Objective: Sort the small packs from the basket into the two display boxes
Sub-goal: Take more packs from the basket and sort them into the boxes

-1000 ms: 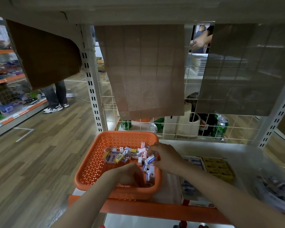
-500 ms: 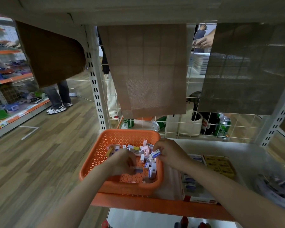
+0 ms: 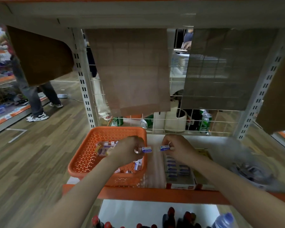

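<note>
An orange perforated basket (image 3: 89, 155) sits on the shelf's left part with several small packs (image 3: 104, 148) in it. My left hand (image 3: 127, 149) is over the basket's right rim, pinching a white-and-blue pack (image 3: 146, 149). My right hand (image 3: 178, 148) is just right of the basket, holding another white-and-blue pack (image 3: 164, 148) above the shelf. Below my right hand lies a display box (image 3: 179, 184) with rows of blue-and-white packs. A second box with yellow packs (image 3: 204, 153) is mostly hidden by my right arm.
A wire grid (image 3: 171, 124) backs the shelf, with green cans (image 3: 205, 122) behind it. Crumpled clear plastic (image 3: 250, 168) lies at the right. Cardboard sheets hang above. The orange shelf edge (image 3: 155, 194) runs in front; bottles (image 3: 171, 218) stand below. A person stands in the aisle at left.
Both hands have lifted out of the basket and moved right. My left hand now holds a pack; my right hand carried its pack past the basket's rim toward the display boxes.
</note>
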